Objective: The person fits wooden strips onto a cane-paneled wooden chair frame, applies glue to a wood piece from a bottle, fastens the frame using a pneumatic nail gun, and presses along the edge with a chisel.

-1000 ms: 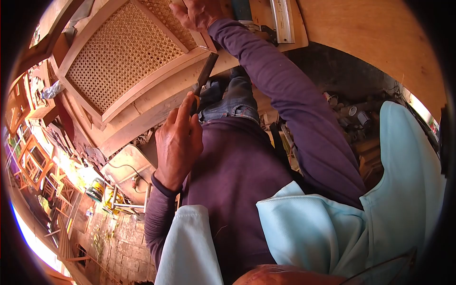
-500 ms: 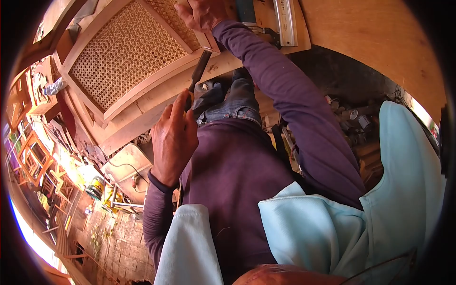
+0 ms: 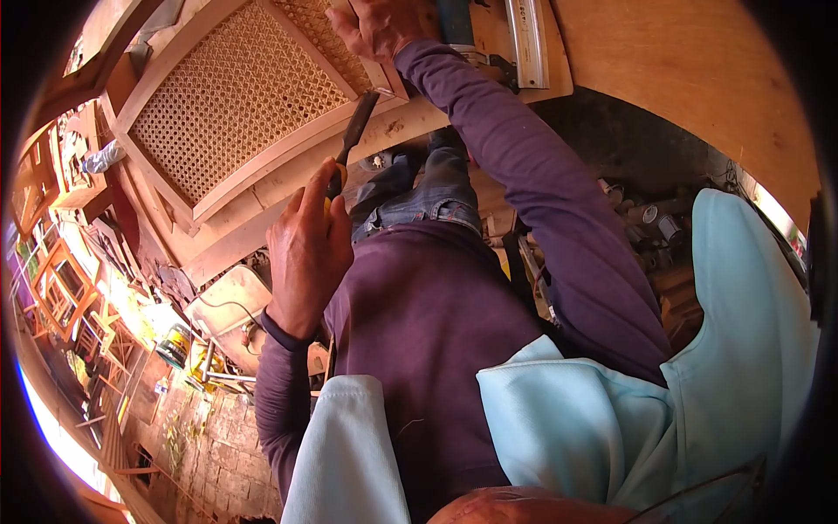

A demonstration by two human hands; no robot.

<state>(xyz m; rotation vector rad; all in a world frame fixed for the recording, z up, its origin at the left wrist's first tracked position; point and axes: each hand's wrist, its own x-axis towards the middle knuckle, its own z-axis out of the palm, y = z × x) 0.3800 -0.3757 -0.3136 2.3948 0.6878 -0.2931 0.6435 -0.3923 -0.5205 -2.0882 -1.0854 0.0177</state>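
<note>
My left hand (image 3: 307, 249) is closed round the yellow-and-black handle of a chisel (image 3: 360, 122), whose dark blade points up and to the right. The blade's tip lies right by the lower corner of a wooden frame (image 3: 288, 144) with woven cane panels (image 3: 236, 92). On the frame's right rail, at the top edge of the view, rests my right hand (image 3: 382, 31). Its visible fingers are spread over the wood and cane, and the far part of the hand is cut off. The frame lies on a wooden workbench (image 3: 236, 236).
To the right of my right hand lie a dark blue power tool (image 3: 456, 26) and a metal rail (image 3: 528, 44). A large wooden board (image 3: 690, 79) spans the upper right. Cans (image 3: 668, 229) sit in the shade below. Chair frames (image 3: 61, 279) and a stool (image 3: 231, 301) stand at left.
My left hand has drawn the chisel slightly down and to the left, so its tip sits a little off the frame's corner. My right hand has barely moved.
</note>
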